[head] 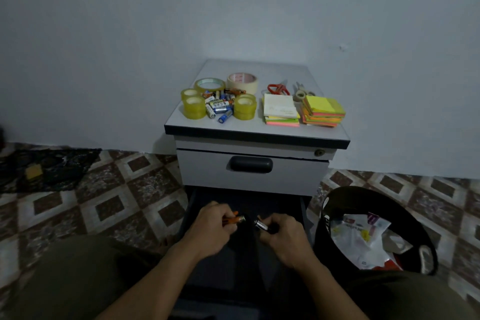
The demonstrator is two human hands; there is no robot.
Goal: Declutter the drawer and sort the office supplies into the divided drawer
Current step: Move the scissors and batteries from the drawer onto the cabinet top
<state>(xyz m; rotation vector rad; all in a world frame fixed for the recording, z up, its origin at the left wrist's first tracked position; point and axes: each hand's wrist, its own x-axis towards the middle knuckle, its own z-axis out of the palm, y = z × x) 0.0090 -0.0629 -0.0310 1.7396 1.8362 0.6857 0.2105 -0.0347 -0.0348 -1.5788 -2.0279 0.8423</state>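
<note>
Over the dark pulled-out lower drawer (193, 205), my left hand (211, 226) grips orange batteries (235, 219). Beside it, my right hand (281, 236) holds a dark battery (261, 225) with a silver end. The two hands are close together but apart. On the cabinet top (259, 130) lie a pile of batteries (218, 105), several clear tape rolls (193, 106), a beige masking tape roll (242, 82), red scissors (278, 89), a white notepad (279, 105) on coloured sticky notes, and another sticky note stack (323, 110). The drawer's inside is too dark to read.
A black waste bin (337, 205) with crumpled papers and wrappers stands right of the drawer. The cabinet's upper drawer (249, 176) is closed, with a dark handle. A dark mat (46, 169) lies on the tiled floor at left. My knees frame the drawer.
</note>
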